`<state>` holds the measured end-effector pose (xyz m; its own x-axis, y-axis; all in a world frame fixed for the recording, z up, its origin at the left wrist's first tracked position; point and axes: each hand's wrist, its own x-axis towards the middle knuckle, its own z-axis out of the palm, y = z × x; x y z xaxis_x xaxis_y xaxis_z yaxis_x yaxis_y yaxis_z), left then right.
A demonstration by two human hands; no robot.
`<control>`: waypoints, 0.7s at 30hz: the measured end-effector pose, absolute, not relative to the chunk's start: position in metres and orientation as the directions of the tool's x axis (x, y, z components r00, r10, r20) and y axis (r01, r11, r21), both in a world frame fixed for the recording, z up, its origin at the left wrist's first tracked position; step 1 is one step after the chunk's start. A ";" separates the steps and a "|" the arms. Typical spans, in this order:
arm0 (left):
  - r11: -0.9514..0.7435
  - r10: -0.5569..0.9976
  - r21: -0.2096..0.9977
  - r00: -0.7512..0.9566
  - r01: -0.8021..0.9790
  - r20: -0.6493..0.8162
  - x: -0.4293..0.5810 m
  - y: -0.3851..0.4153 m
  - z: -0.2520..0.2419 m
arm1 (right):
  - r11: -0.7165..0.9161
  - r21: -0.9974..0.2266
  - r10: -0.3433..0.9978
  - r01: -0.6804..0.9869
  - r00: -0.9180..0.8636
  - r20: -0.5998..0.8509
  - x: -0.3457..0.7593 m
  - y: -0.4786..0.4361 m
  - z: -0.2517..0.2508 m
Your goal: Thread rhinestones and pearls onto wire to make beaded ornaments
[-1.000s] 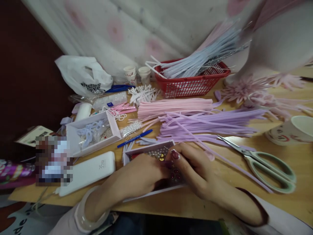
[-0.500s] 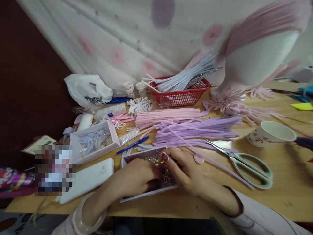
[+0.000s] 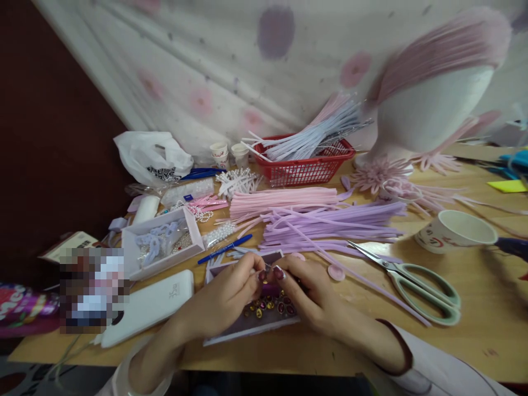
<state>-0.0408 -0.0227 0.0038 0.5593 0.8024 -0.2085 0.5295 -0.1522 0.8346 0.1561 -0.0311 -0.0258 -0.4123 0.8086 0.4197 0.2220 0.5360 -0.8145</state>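
Observation:
My left hand [image 3: 233, 294] and my right hand [image 3: 311, 289] meet fingertip to fingertip above a small white box [image 3: 243, 334]. Both are closed in a pinch. The right one holds what looks like a thin wire, mostly hidden by the fingers. What the left fingertips pinch is too small to make out. Inside the box, below the hands, lie yellow and dark red gems [image 3: 264, 305] in metal settings. Part of the box is covered by my hands. Close beyond it are a blue pen [image 3: 225, 248] and a bundle of purple pipe cleaners [image 3: 330, 223].
Green-handled scissors [image 3: 424, 289] lie at right, near a paper cup [image 3: 464, 231]. A white power bank [image 3: 152, 308] and a second white box [image 3: 165, 264] stand left. Pink pipe cleaners [image 3: 284, 201], a red basket [image 3: 305, 170] and a mannequin head [image 3: 433, 104] are farther back.
My left hand has come up out of the box and now meets the right fingertips. More gems in the box show. The right hand has stayed nearly in place.

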 end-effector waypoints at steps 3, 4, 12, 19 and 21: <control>-0.059 0.800 0.892 0.556 0.449 -0.227 -0.041 -0.024 0.002 | 0.547 -0.802 0.793 0.240 -0.454 0.405 0.158 -0.032 -0.022; -0.039 0.800 0.900 0.553 0.434 -0.233 -0.041 -0.025 0.001 | 0.550 -0.797 0.790 0.249 -0.464 0.400 0.159 -0.032 -0.022; 0.084 0.796 0.937 0.543 0.338 -0.267 -0.041 -0.030 -0.004 | 0.583 -0.778 0.768 0.234 -0.471 0.434 0.159 -0.034 -0.022; 0.093 0.833 0.971 0.518 0.220 -0.197 -0.037 -0.031 -0.013 | 0.622 -0.749 0.745 0.229 -0.469 0.475 0.158 -0.032 -0.021; 0.127 0.832 0.975 0.516 0.182 -0.205 -0.035 -0.031 -0.014 | 0.628 -0.752 0.735 0.199 -0.470 0.489 0.157 -0.032 -0.021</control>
